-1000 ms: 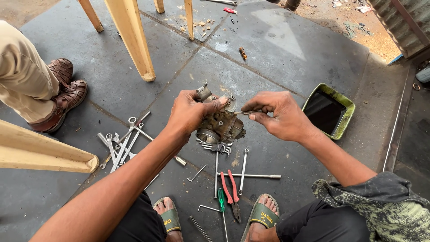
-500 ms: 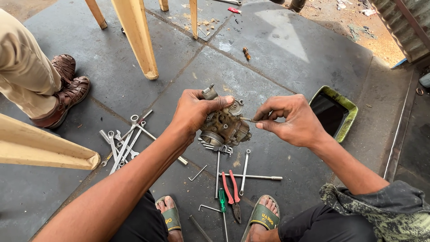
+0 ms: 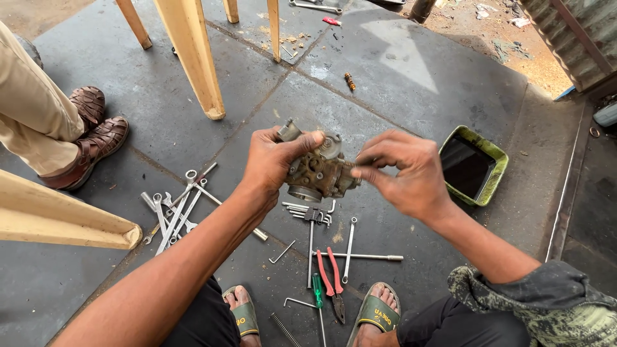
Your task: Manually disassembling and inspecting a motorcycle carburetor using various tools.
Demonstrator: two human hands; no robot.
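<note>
Gripping a grimy grey-brown cast-metal carburettor body (image 3: pixel 319 172) in mid-air above the dark grey concrete floor (image 3: pixel 398 83), with the left hand (image 3: pixel 273 162) clenched round its left side, thumb pressing across the top. Pinching at the right edge of that metal body with the right hand (image 3: pixel 405 172), fingertips closed on something thin there; whether a tool or a small part, cannot tell. Hovering directly over a scatter of silver spanners and hex keys (image 3: pixel 315 215), with red-handled pliers (image 3: pixel 329 273) and a green-handled screwdriver (image 3: pixel 317 290) lying nearer, between two feet in green sandals (image 3: pixel 376 315). Lying further left, a second bunch of silver spanners (image 3: pixel 173 212). Sitting to the right, a green rectangular tray of dark liquid (image 3: pixel 495 173). Standing at far left, another person's brown woven shoes (image 3: pixel 93 138), beside pale yellow wooden legs (image 3: pixel 193 61).
</note>
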